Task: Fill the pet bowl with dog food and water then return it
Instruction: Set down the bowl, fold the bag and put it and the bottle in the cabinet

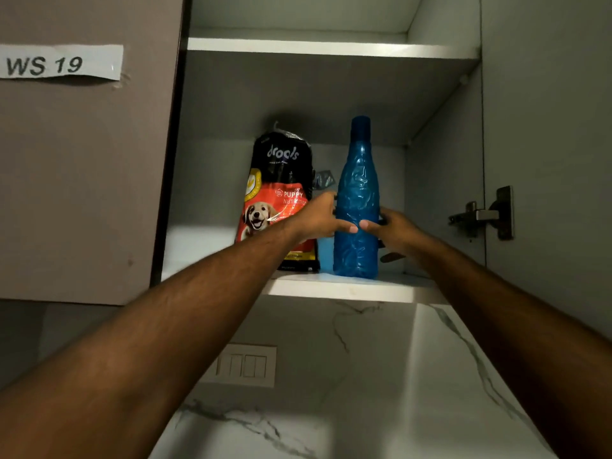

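Bottle [357, 207]: blue, translucent plastic with a crinkled relief surface, tall, narrow neck, blue cap on. Standing upright at the front edge of the lower cupboard shelf [334, 288], long axis vertical, base flat on the board.

Position relative to grip: sitting directly between the two hands, both reaching up and forward from below. Left hand [318, 217] is pressing the bottle's left flank at mid-height, thumb lying across the front; right hand [390, 226] is meeting it from the other side, thumb tip nearly touching the left one. Both hands are closing around the body; neither is noticeably nearer. Whether the fingers behind are fully wrapped cannot be told.

Food bag [280, 200]: black and red, puppy pictured, upright just left of the bottle, partly hidden by the left wrist, touched by neither hand.

Judgement: the bottle looks set to be drawn straight out toward the person and lowered to the marble desk [347, 409]; keeping it vertical should matter little, cap being on.

Pet bowl: not in view.

Cupboard door [82, 160], labelled, is standing closed at left.
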Tool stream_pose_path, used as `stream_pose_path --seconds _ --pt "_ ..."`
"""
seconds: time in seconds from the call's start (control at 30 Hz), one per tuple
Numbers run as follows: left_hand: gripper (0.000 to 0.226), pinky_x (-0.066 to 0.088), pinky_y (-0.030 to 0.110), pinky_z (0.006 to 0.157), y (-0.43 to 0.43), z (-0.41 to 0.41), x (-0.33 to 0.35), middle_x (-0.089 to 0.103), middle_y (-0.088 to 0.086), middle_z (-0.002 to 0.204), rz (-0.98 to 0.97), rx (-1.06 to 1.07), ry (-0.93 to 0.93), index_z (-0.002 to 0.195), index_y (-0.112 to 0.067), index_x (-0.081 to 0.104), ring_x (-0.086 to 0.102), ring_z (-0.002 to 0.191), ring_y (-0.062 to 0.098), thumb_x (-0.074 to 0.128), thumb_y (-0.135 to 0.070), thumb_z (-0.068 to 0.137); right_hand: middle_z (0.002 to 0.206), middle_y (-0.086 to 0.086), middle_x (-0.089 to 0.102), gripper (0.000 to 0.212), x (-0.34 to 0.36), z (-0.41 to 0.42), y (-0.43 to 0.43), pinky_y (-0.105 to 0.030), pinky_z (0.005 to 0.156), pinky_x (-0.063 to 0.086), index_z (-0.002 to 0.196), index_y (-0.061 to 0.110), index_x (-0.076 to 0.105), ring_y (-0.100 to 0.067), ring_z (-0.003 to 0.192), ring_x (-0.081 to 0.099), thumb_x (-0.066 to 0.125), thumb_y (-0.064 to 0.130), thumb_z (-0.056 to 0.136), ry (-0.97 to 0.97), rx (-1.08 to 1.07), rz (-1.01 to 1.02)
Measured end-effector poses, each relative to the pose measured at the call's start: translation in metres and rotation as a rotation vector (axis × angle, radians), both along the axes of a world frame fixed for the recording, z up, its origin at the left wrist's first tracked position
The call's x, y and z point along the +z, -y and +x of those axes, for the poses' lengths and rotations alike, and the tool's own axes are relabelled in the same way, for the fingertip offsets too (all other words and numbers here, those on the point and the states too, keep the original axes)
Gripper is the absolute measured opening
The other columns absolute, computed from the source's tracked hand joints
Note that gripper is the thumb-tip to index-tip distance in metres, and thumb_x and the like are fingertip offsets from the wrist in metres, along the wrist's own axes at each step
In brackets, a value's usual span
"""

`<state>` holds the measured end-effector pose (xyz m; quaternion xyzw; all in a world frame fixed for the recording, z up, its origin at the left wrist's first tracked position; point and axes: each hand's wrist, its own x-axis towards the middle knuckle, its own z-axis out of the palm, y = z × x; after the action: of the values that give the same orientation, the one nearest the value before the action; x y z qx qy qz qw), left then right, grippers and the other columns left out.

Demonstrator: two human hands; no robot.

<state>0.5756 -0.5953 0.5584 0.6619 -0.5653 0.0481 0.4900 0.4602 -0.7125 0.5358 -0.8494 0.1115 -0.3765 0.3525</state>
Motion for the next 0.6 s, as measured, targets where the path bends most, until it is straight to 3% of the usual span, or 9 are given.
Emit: stream_pose_path --seconds 0.17,0.37,0.43,0.5,0.6 --pt "0.050 0.058 0.051 0.086 0.026 -0.002 0.007 0.057 0.014 0.134 0.134 0.129 0.043 0.130 -0.008 0.047 0.061 0.116 0.033 0.071 -0.003 0.087 0.129 -0.013 0.062 0.048 0.006 0.014 0.020 -0.045 0.080 0.060 0.145 0.019 0.045 -0.032 0.102 0.066 0.052 0.041 0.102 -0.055 -0.177 -0.105" --pt "0.063 0.059 0.055 0.080 0.050 0.012 0.001 0.049 0.015 0.139 0.116 0.141 -0.020 0.139 -0.009 0.033 0.060 0.117 0.037 0.070 -0.005 0.088 0.119 -0.014 0.069 0.050 -0.004 0.026 0.041 -0.043 0.082 0.060 0.140 0.017 0.054 -0.031 0.088 0.071 0.067 0.034 0.095 -0.070 -0.374 -0.262" --pt "0.067 0.060 0.051 0.081 0.054 0.016 0.000 0.051 0.013 0.136 0.121 0.144 -0.030 0.142 -0.010 0.030 0.060 0.116 0.035 0.070 -0.007 0.088 0.124 -0.014 0.067 0.056 -0.005 0.027 0.046 -0.041 0.081 0.059 0.144 0.018 0.050 -0.030 0.089 0.071 0.071 0.029 0.093 -0.088 -0.386 -0.288" --pt "0.057 0.058 0.038 0.081 0.059 0.019 -0.001 0.056 0.012 0.126 0.141 0.193 0.059 0.138 -0.005 0.039 0.062 0.113 0.032 0.070 -0.012 0.090 0.123 -0.015 0.067 0.056 -0.007 0.029 0.050 -0.042 0.078 0.060 0.144 0.015 0.049 -0.030 0.084 0.072 0.070 0.028 0.094 -0.090 -0.375 -0.231" --pt "0.046 0.046 0.021 0.066 0.060 0.020 -0.003 0.061 0.012 0.115 0.132 0.302 0.207 0.128 -0.001 0.049 0.060 0.098 0.022 0.069 -0.019 0.091 0.123 -0.019 0.064 0.059 -0.010 0.032 0.049 -0.049 0.079 0.061 0.140 0.007 0.047 -0.033 0.084 0.073 0.071 0.031 0.093 -0.071 -0.409 -0.146"
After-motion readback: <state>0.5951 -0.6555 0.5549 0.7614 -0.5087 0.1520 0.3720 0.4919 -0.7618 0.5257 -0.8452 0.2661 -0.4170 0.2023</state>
